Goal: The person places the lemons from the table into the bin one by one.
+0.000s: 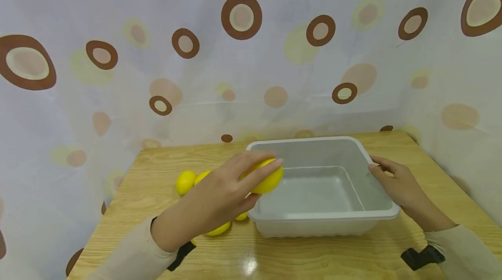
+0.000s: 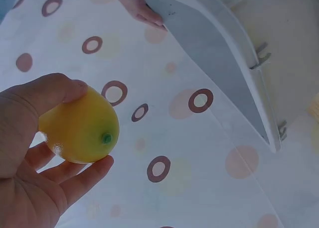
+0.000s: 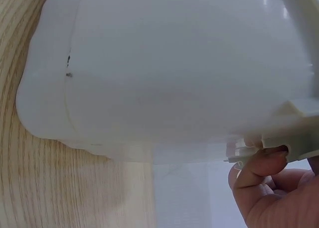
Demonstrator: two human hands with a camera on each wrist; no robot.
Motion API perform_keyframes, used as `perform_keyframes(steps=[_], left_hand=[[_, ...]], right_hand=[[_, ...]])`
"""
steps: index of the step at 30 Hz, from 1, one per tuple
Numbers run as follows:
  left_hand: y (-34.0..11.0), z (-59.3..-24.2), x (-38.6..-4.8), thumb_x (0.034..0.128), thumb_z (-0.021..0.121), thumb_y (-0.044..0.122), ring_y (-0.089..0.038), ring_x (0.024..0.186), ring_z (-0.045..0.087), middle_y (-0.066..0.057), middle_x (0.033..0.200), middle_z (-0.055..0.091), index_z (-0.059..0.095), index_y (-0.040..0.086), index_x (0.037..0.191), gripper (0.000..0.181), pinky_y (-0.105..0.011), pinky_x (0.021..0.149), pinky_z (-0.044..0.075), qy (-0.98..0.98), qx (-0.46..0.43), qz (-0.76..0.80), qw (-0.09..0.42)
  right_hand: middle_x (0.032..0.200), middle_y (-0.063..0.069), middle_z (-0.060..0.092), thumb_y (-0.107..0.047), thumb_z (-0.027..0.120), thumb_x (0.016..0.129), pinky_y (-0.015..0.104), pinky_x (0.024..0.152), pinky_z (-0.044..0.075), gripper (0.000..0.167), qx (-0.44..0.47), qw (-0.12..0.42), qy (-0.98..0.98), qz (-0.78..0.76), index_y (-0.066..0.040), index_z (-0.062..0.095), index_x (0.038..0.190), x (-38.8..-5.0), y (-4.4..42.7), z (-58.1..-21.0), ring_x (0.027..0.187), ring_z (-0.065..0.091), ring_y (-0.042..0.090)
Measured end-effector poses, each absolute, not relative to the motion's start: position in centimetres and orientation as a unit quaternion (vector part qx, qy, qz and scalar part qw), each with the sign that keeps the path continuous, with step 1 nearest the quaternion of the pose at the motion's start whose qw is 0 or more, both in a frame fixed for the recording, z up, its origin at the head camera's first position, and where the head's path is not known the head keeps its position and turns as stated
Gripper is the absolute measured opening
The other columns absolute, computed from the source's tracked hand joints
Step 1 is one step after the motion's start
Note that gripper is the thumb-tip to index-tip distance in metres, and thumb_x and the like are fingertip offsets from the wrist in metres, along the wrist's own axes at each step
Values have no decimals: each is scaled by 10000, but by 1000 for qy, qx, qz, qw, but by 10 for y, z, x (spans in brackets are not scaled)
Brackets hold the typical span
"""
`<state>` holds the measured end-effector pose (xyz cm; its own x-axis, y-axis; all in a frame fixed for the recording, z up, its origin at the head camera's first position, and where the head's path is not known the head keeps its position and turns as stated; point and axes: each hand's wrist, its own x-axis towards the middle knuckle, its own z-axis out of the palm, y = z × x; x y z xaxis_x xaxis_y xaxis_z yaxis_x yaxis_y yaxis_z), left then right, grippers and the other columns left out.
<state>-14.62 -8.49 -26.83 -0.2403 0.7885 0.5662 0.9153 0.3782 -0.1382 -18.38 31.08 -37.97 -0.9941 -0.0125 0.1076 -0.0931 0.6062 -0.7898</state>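
A yellow lemon (image 1: pixel 270 179) is pinched between the thumb and fingers of my left hand (image 1: pixel 219 193), raised at the left rim of a grey plastic tub (image 1: pixel 313 216). In the left wrist view the lemon (image 2: pixel 82 126) shows a small green stem end. My right hand (image 1: pixel 404 184) grips the tub's right rim. The right wrist view has the thumb and fingers (image 3: pixel 264 171) curled at the underside of that rim, beside the tub's outer wall (image 3: pixel 149 78). The part of the tub's floor that shows is bare.
Several more lemons (image 1: pixel 186 182) lie on the wooden table (image 1: pixel 157 171) left of the tub, partly hidden behind my left forearm. A patterned white curtain (image 1: pixel 251 66) hangs behind the table and along its sides.
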Motion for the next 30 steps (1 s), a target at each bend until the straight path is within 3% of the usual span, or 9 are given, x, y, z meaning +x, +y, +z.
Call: perform_keyframes(steps=[6,16,30], left_hand=[[-60,-256,-170,794,741,57,-240,1187,519,-94,1380,471,437,80,1390,669,-283,996,438,-781,-557,-109,259],[-21,-245,-205,858,706,102,-217,1282,452,-72,1417,459,431,68,1415,622,-235,1064,359,-795,-564,-129,179],[33,-272,-246,889,688,180,-174,1261,467,-3,1438,444,423,160,1444,615,-223,1088,315,-830,-547,-84,66]], right_hand=[[1059,198,551,-299,406,1033,301,583,547,560,26,39,-897,439,85,335,1434,-184,312,-380,753,593,48],[1047,177,548,-312,410,1030,305,584,545,565,23,38,-898,437,76,343,1435,-182,311,-376,750,588,43],[1050,202,551,-297,419,1029,294,594,543,551,29,46,-899,434,81,357,1425,-182,310,-377,769,579,42]])
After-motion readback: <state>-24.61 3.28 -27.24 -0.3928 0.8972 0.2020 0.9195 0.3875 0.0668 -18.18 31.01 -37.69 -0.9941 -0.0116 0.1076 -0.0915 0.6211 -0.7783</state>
